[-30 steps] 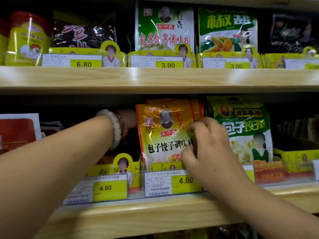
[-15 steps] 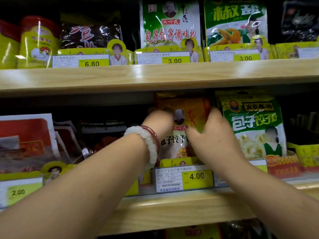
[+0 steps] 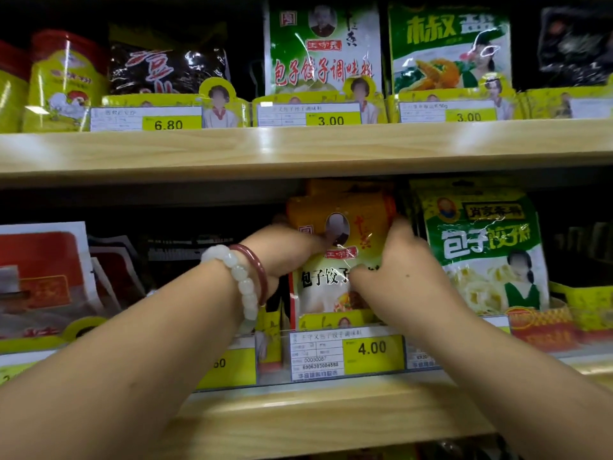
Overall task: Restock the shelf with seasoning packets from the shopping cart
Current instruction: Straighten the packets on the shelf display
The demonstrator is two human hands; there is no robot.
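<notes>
**shelfwatcher:** biggest thing first; the upper wooden shelf board runs edge to edge across the middle of the view, and the lower shelf board sits down at 6 o'clock; both arms reach in from 7 and 5 o'clock and meet on the lower level.

**aisle9:** and the packets?

**shelfwatcher:** the orange seasoning packet stands upright right at centre, more of the same colour stacked behind it; the green dumpling-seasoning packet is just beside it at 3 o'clock; at 9 o'clock there's a red and white packet leaning back; up top at 12 o'clock a green and white packet, at 1 o'clock a green salt-pepper packet, at 11 o'clock a dark packet, and at 10 o'clock a yellow tin.

**aisle9:** hands though?

**shelfwatcher:** left hand is against the orange packet's left edge, fingers tucked behind it so can't honestly tell how curled they are; right hand has fingers wrapped over the packet's right edge with the thumb pressing its front, so that one's clearly gripping it; left wrist wears a white bead bracelet and a red bangle; smallest bit, the 4.00 price tag straight below the packet at 6 o'clock.
</notes>
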